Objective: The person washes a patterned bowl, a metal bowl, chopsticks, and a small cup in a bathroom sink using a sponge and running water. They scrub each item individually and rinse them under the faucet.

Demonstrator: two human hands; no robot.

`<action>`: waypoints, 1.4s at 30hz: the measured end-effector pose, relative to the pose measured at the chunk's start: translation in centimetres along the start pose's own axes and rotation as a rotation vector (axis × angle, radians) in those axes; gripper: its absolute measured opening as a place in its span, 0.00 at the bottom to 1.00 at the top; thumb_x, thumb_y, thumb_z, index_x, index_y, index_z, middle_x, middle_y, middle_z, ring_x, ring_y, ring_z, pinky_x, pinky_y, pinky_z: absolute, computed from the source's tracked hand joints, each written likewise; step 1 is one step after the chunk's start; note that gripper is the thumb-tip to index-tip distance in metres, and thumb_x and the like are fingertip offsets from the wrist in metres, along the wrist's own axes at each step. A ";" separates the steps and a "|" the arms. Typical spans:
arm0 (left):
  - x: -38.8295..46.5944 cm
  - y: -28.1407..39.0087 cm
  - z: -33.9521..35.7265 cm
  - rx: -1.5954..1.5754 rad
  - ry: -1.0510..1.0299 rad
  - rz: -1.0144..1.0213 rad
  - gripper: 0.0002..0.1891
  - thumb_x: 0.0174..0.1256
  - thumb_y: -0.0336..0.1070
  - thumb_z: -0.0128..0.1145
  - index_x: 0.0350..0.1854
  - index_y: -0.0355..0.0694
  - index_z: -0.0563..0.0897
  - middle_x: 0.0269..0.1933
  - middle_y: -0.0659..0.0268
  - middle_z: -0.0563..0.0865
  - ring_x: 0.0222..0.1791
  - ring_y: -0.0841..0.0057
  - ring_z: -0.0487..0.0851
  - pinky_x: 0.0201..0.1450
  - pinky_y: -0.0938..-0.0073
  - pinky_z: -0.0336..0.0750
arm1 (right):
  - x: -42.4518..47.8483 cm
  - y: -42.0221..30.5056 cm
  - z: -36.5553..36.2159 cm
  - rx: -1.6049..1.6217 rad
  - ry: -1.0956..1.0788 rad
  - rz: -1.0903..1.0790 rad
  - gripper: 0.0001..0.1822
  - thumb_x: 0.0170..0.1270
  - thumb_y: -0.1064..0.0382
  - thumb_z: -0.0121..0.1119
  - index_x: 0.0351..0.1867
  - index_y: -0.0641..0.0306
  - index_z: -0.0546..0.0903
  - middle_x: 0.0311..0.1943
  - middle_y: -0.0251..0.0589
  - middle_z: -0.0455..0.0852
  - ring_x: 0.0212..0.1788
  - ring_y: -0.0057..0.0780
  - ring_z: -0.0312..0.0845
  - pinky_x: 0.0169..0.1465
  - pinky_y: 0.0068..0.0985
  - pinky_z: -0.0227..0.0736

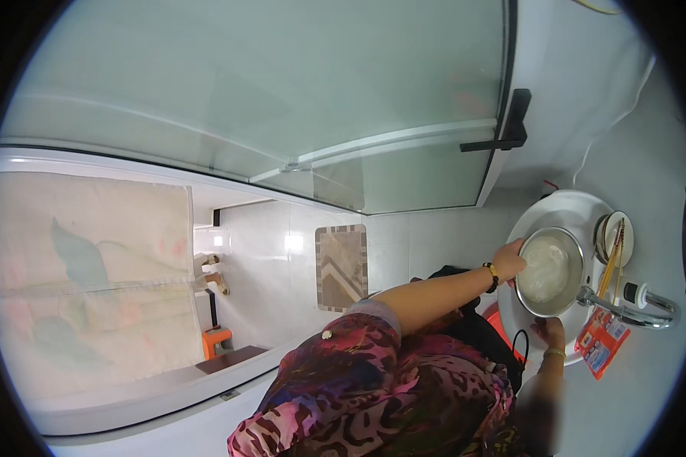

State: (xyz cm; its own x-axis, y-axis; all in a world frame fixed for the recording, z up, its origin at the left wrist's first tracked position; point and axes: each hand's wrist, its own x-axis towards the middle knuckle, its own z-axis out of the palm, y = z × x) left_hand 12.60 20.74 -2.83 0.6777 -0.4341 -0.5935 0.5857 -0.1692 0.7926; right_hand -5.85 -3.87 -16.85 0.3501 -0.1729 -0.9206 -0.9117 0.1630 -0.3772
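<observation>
A round metal pot (550, 273) with whitish, cloudy liquid in it is held over the white washbasin (526, 220). My left hand (510, 263), a dark beaded bracelet at its wrist, grips the pot's near rim. At the side of the pot, my right hand (550, 331) holds the rim with curled fingers, partly in shadow; a bangle circles that wrist. The chrome faucet (634, 315) reaches over the basin, its spout close to the pot's edge. Whether water is running cannot be made out.
Stacked dishes (618, 240) with chopsticks (610, 268) across them stand on the basin's far edge. Beside the faucet lies a red printed packet (602, 343). A frosted glass door (377, 85) with a black handle (514, 128) stands to the left. A patterned mat (341, 267) lies on the tiled floor.
</observation>
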 end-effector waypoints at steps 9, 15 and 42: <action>-0.8 -1.1 -0.1 -0.033 0.033 0.049 0.23 0.45 0.28 0.48 0.50 0.41 0.71 0.31 0.59 0.81 0.18 0.71 0.80 0.10 0.74 0.72 | -6.9 -2.5 1.4 0.193 0.164 -0.233 0.25 0.62 0.45 0.43 0.44 0.67 0.72 0.30 0.46 0.80 0.26 0.27 0.77 0.21 0.17 0.69; 3.6 -9.0 -0.5 -0.147 -0.115 -0.014 0.21 0.49 0.37 0.56 0.49 0.40 0.73 0.37 0.63 0.81 0.26 0.76 0.79 0.20 0.75 0.74 | -9.5 -4.4 6.2 0.618 -0.039 -0.617 0.34 0.62 0.35 0.34 0.60 0.58 0.59 0.57 0.46 0.66 0.53 0.44 0.70 0.42 0.42 0.77; 14.9 12.9 19.2 1.727 -0.632 1.317 0.14 0.56 0.32 0.48 0.46 0.42 0.75 0.44 0.59 0.73 0.49 0.64 0.71 0.48 0.69 0.70 | -12.3 1.0 8.7 1.078 0.468 -0.345 0.22 0.39 0.78 0.52 0.42 0.64 0.71 0.24 0.34 0.74 0.18 0.23 0.67 0.16 0.18 0.61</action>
State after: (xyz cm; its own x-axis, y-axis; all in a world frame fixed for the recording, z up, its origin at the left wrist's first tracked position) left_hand 21.68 -4.87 1.23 -0.1466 -0.9889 0.0223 -0.9823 0.1482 0.1144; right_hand -9.21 6.83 -6.76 0.2246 -0.6622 -0.7149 -0.0636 0.7221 -0.6889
